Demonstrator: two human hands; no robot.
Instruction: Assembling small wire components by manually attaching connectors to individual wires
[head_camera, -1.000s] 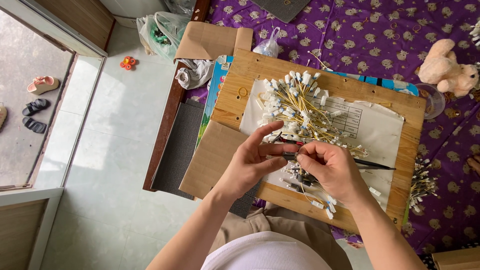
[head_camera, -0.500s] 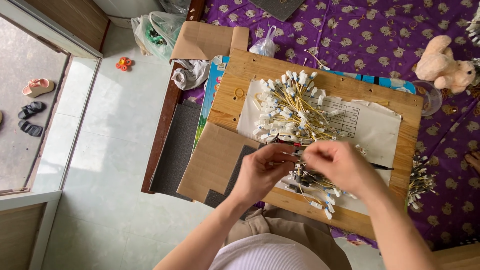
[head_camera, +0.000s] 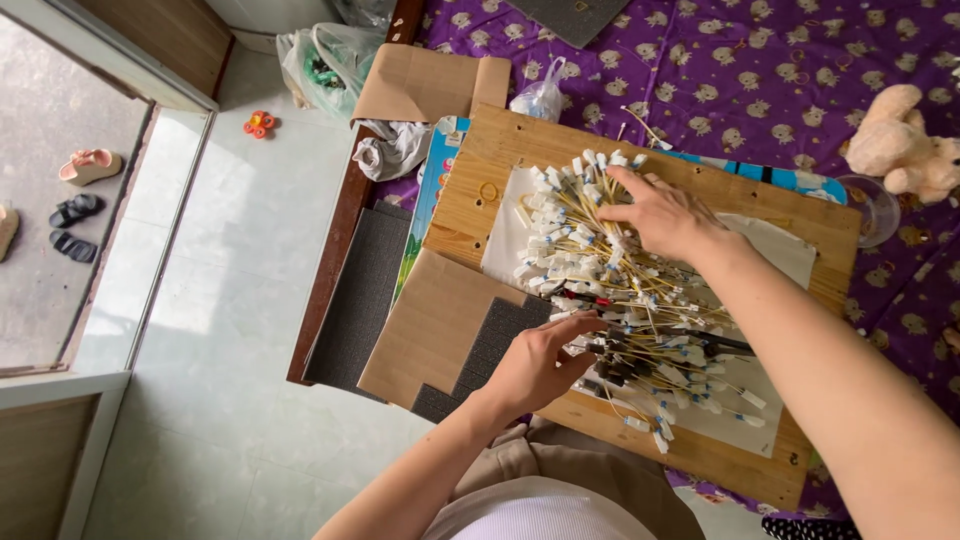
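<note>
Fanning tips up-left, the sticks (head_camera: 590, 250) lie under spread right fingers (head_camera: 640, 190); left fingers (head_camera: 580, 335) pinch one bundle.

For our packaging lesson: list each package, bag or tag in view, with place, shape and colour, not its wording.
Plastic bag: floor, top left; crumpled, clear with green inside.
Small bag: above the board; knotted, clear.
Cardboard: beside the plastic bag; flat, brown.
Tags: on sticks under the right hand; small, white.

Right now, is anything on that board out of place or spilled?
Nothing looks spilled. The sticks lie in a loose, crisscrossed heap on the paper, a few trailing toward the board's near edge. The right hand rests on the heap; the left hand pinches some.
</note>
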